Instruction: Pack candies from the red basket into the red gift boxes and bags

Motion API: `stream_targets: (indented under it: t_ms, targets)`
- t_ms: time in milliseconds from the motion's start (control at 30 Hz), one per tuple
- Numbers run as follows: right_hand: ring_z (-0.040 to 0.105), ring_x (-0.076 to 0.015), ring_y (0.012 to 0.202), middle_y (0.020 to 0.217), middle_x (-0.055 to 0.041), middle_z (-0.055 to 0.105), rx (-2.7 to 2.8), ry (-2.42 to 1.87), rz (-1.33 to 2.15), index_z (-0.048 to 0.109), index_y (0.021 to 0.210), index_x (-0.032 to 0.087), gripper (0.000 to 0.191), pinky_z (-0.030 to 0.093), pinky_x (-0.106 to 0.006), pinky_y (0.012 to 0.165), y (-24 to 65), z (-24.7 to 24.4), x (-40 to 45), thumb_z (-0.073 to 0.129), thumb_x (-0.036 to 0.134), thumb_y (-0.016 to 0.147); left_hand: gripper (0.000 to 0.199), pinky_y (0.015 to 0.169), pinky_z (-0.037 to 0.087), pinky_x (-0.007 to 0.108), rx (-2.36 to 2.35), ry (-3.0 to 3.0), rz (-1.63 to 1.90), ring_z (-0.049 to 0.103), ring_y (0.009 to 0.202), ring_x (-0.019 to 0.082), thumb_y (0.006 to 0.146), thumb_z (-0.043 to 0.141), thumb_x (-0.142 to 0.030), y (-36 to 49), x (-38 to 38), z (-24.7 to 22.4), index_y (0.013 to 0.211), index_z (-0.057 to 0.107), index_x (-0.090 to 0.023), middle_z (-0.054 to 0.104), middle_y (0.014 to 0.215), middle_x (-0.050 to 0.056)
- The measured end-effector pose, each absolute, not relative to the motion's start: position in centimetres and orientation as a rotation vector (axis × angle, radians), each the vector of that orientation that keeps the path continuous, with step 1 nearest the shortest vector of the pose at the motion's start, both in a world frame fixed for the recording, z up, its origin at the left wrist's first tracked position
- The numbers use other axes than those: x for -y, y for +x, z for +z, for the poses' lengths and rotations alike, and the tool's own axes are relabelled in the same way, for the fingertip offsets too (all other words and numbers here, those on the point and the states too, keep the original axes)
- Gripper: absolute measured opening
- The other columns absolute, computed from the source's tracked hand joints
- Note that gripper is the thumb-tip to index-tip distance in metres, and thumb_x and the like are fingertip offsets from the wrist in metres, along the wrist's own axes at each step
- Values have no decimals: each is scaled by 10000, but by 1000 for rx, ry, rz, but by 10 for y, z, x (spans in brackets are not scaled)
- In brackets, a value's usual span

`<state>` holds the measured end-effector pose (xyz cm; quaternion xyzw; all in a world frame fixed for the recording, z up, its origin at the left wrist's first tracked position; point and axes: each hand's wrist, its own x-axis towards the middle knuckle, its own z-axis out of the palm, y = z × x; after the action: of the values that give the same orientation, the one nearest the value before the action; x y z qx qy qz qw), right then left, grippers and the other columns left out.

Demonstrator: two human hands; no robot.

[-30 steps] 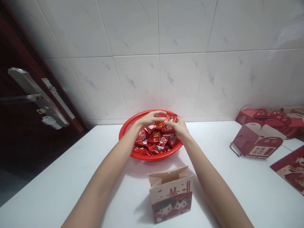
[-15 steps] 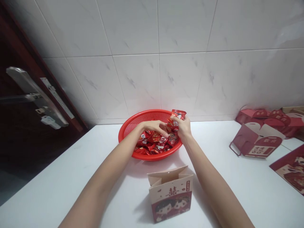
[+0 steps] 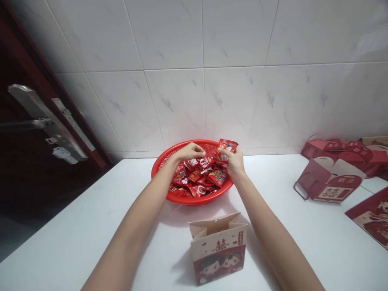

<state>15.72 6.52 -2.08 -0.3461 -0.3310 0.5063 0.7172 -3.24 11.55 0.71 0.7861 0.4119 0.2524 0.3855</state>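
Note:
My right hand point(image 3: 236, 161) is closed around red snack packets point(image 3: 228, 146) at the right rim of a red plastic basket point(image 3: 194, 201). How many packets it holds is hard to tell. Over the back of the basket, my left hand point(image 3: 191, 152) is curled with thumb and fingertips together; whatever lies between them is hidden. Many small shiny red packets point(image 3: 198, 190) fill the basket below it. Nearer to me, between my forearms, a cream and red paper gift bag point(image 3: 220, 258) stands upright with its top open.
On the right of the white table point(image 3: 127, 234) stands an open red gift box point(image 3: 332, 184) with a handle loop. Behind it, several red boxes point(image 3: 324, 147) lie by the tiled wall point(image 3: 233, 101). A printed red bag point(image 3: 371, 218) is at the right edge. A dark door point(image 3: 27, 161) is on the left.
My left hand has drawn back and up from the packets, its fingers going from spread to pinched. More packets show beneath it. My right hand stays nearly still with its packets.

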Motion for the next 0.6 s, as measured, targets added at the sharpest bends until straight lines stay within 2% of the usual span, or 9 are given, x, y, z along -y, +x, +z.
stream_targets:
  t_ms: [200,367,600]
  targets:
    - [660,-174,617,666,-2,721,740,-746,1185,673,711,159,289,560,-313,625,155,-22,-65,829,163,467,366,562,333,248,-1052,1873,1014,413,563,100,689,750,-505,-24,-115,10,710,618,-164,505,609,-31]
    - [691,-189,657,720,-18,751,829,-723,1285,701,750,165,295,578,-329,675,155,-20,-62,824,170,482,427,627,381,246,-1014,1807,1185,480,649,104,646,793,-538,-24,-120,8,739,634,-153,575,718,-12]
    - [690,-181,661,728,-19,754,782,-675,1289,705,753,162,273,582,-317,683,156,-19,-63,816,147,505,431,681,441,255,-888,1635,1181,563,714,123,661,831,-525,-19,-112,14,788,664,-149,623,765,6]
